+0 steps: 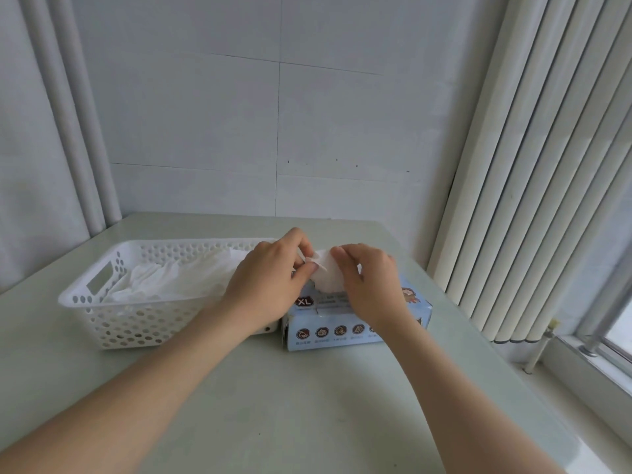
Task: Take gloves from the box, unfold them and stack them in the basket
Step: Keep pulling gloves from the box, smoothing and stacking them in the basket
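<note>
Holding a folded glove [326, 278] between them, both hands sit at centre frame, just above the top of the box [342, 331].

Left hand [270, 285]: enters from the lower left, forearm bare. Thumb and forefinger are pressed together on the glove's left edge, and a small corner of white film sticks up between them. The other fingers are curled behind and hidden.

Right hand [369, 278]: enters from the lower right. Its fingers are curled over the glove's right side, clamped on it. The thumb is not visible.

Glove: thin white film, bunched into a compact wad between the two hands. Its lower edge reaches the top of the box. Whether it sits inside the opening cannot be told, as the hands cover that spot.

Box: light blue carton lying flat, right of centre. It has an "XL" mark on the top at left, a row of round icons along the front face, and a cartoon figure at the far right of the top.

Basket [102, 302]: white perforated plastic, left of centre, with a handle slot in its left end. It is just beside the box; contact at the near corner cannot be told. The left forearm crosses over its right end. Inside lies a stack of white gloves [178, 278], spread flat and wrinkled.

Both containers stand on a pale green table [307, 405]. Vertical white slats [530, 165] fill the right of the frame.
</note>
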### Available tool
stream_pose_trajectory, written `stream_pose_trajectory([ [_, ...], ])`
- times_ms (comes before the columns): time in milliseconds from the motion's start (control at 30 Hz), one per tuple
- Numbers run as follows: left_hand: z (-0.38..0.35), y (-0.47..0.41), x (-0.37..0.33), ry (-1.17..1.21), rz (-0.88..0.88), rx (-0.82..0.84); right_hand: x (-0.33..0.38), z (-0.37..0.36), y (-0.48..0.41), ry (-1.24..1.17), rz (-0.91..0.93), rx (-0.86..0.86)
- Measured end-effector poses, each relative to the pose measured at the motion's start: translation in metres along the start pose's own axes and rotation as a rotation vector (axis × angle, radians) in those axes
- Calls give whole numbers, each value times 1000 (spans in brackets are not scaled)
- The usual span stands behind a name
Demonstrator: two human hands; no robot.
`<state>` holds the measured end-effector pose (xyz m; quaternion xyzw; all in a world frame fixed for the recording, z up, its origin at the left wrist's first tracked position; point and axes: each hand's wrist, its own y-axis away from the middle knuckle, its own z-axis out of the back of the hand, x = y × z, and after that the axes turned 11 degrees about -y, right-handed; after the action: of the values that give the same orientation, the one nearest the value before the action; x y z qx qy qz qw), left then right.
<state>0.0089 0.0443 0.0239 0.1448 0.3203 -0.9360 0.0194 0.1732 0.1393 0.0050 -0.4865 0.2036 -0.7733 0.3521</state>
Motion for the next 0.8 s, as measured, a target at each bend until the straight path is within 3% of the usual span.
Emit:
stream_pose_trajectory([
  [167, -3, 1, 2, -65, -45, -20, -2, 1, 2, -1, -50, -74],
  [300, -5, 4, 0, -150, -163, -29, 4, 5, 1, -95, -126, -241],
  [467, -10, 6, -1, -386, -269, 86, 15, 11, 0, -319, -209, -379],
  [600, -11, 7, 2, -495, -321, 138, 26, 18, -1, -415, -127, -492],
  [800, -7, 3, 4, -402, -306, 200, 49, 25, -1, -514, -59, -589],
])
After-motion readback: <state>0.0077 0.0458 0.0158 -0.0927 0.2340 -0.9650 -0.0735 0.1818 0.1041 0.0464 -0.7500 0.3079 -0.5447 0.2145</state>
